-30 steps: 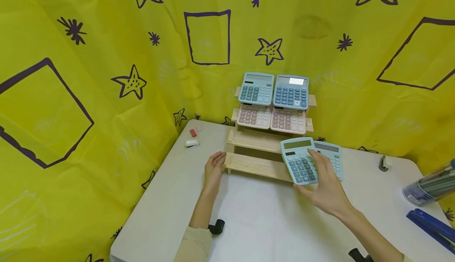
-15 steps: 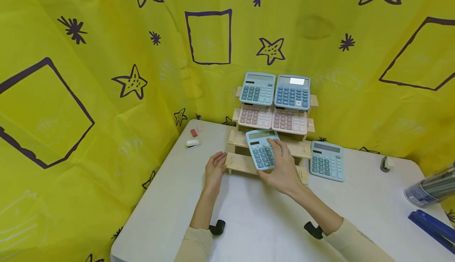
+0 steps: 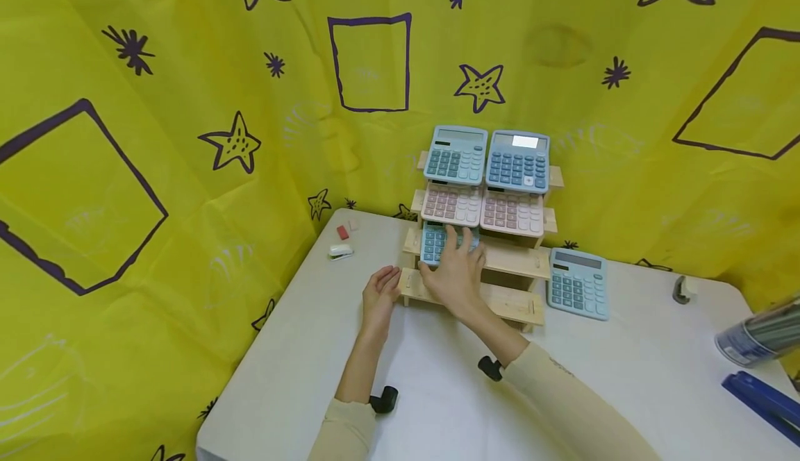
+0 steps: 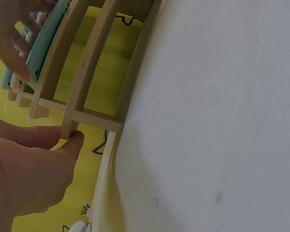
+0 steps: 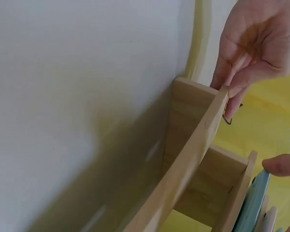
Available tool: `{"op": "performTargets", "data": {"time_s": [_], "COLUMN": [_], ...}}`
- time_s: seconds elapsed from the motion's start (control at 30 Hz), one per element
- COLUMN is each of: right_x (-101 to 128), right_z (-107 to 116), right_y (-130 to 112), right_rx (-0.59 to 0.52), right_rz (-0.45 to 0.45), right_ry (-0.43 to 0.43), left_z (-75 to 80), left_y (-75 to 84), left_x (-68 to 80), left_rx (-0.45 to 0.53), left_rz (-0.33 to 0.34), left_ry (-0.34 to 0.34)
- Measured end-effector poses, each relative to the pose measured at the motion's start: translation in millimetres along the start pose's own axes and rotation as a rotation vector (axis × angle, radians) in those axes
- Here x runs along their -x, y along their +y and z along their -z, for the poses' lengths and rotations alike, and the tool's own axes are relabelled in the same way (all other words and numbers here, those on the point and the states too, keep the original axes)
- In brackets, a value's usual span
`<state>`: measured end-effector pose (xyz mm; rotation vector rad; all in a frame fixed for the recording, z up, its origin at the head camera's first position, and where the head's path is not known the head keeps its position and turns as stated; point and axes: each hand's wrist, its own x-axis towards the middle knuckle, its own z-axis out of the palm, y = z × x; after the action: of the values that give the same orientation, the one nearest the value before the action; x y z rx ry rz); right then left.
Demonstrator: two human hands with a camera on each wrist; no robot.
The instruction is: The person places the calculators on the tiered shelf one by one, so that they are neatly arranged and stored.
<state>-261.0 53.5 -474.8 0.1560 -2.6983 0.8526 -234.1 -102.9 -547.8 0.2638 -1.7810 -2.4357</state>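
Observation:
A stepped wooden rack stands on the white table, with tiers rising to the back. My left hand pinches the left end of its lowest shelf between thumb and fingers. On the second shelf from the bottom, at the left, sits a light-blue calculator. My right hand grips that calculator, thumb at its lower left corner and fingers over its keys, hiding much of it. Pink calculators fill the tier above. A light-blue calculator and a darker blue calculator lie on the top tier.
Another light-blue calculator lies on the table right of the rack. Farther right are a tape dispenser, a tub of pencils and a blue stapler. A small white stapler and a red eraser lie at left.
My right hand has carried the light-blue calculator from the rack's right side leftward onto the second-lowest shelf. My left hand has stayed at the rack's lower left end.

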Motion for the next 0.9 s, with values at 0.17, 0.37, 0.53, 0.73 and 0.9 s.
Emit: {"op": "performTargets", "data": {"time_s": [0.17,0.37,0.53,0.73,0.9], "right_x": [1,17,38,61,69], "right_z": [-4,14,39,69,95], "right_y": [-3,14,39,77,117], "right_rx": [0.019,-0.005,-0.047,-0.058,-0.073], "right_rz": [0.034,0.070,0.127,0.095,0.059], "right_ry": [-0.009,-0.035,-0.003,0.105,0.217], "left_z": [-1.1,-1.9,-3.1,-1.5,-0.7], "left_y": [-0.9,-0.8,-0.4,-2.6,-4.1], "left_x": [-1.4,-1.4,-1.3,-2.0,-2.3], "left_rx": [0.019,0.024,0.025,0.016,0.005], "left_rz": [0.008,0.007,0.011,0.011,0.002], "left_ry": [0.020,0.031,0.023,0.022,0.014]}}
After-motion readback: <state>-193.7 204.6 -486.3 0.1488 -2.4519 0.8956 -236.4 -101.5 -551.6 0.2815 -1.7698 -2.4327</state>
